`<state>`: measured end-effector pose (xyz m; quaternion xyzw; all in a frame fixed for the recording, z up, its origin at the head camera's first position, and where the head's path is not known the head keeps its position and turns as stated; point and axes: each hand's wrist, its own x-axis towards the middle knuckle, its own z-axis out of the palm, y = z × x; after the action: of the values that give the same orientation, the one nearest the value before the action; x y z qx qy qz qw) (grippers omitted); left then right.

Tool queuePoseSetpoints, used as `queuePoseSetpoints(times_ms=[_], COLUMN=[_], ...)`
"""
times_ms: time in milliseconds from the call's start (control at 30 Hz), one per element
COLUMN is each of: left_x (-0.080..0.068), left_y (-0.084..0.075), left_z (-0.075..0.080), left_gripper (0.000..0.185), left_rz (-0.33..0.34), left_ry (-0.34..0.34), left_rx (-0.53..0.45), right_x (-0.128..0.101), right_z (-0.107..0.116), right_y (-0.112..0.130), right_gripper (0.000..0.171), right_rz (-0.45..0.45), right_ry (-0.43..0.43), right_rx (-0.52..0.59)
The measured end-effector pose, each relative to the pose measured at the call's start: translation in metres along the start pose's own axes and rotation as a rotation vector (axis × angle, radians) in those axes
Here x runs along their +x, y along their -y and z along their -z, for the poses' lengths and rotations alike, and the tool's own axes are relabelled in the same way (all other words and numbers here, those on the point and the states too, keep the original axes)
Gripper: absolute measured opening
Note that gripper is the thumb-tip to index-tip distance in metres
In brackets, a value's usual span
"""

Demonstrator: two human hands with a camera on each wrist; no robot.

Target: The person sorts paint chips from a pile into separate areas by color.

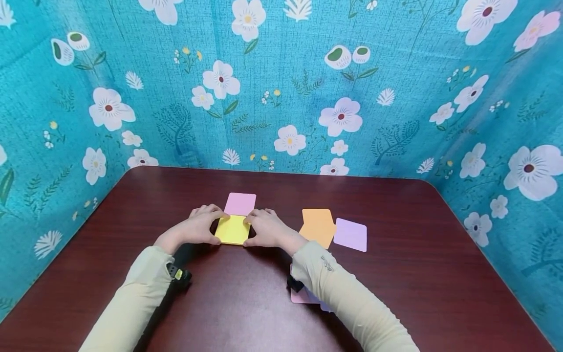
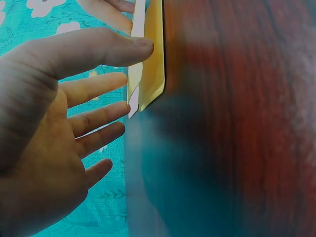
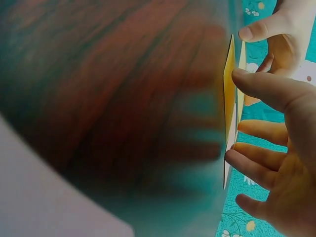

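Backdrop: teal cloth (image 1: pixel 281 98) printed with white flowers, standing round three sides of the counter.
Counter: dark red-brown wood (image 1: pixel 246 303), carrying all the paper.
Left hand: left hand (image 1: pixel 199 227) rests on the left edge of the yellow paper, its thumb pressing the edge and its fingers straight and spread in the left wrist view.
Right hand: right hand (image 1: pixel 267 229) rests on the paper's right edge, thumb on the edge, fingers relaxed and apart.
Yellow paper: yellow paper (image 1: pixel 232 230) lies near the counter's middle, between both hands, folded into layers that show in the wrist views.
Orange paper: orange paper (image 1: pixel 317 227) lies right of the right hand, touching the lilac sheet.
Lilac sheet: lilac sheet (image 1: pixel 350 234), flat, at the far right of the group.
Pink sheet: pink sheet (image 1: pixel 240 203), just behind the yellow paper.
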<state>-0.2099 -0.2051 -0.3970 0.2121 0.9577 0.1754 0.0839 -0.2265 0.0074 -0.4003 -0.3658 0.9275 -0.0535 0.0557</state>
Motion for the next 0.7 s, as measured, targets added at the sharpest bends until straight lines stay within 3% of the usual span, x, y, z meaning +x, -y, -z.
queuePoseSetpoints(times_ms=[333,700], left_x=[0.0005,-0.0007], left_y=[0.0073,0.0019], left_z=[-0.0039,-0.0040], left_gripper=[0.058,0.056], left_rz=[0.011,0.021], left_ry=[0.001,0.024], left_rx=[0.001,-0.029], right_x=[0.0067,0.0074], right_z=[-0.0040,-0.0026], right_y=[0.0051,0.0047], right_gripper=[0.053,0.058], right_rz=[-0.010,-0.039], right_ry=[0.009,0.036], right_rx=[-0.028,-0.005])
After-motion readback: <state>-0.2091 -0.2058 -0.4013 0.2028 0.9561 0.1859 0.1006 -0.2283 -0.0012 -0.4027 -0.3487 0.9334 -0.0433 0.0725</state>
